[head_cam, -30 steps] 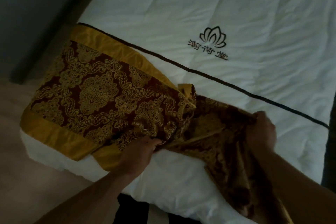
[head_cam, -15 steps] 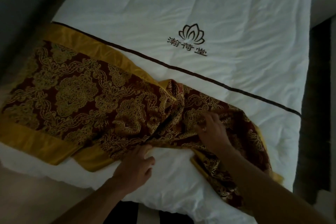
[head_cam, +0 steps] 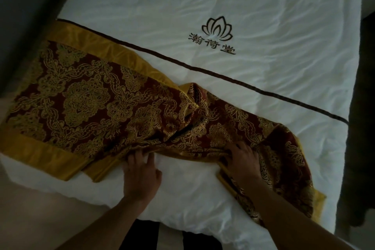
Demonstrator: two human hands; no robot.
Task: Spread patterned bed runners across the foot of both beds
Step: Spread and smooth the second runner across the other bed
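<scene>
Gold-edged brocade, one bed runner point(head_cam: 91, 97), lies across the foot of one white bed point(head_cam: 263, 16), bunched at right. Two hands: right hand point(head_cam: 241, 160) clutches the folds; left hand point(head_cam: 142, 170) touches its near edge, grip unclear.

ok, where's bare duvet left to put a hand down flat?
Widest: the white duvet beyond the dark stripe, around the lotus logo. Also the wedge between stripe and the bunched right half of the runner, and the near strip between left hand and right hand. Crowded: its twisted middle and the right near corner, which it covers.
</scene>
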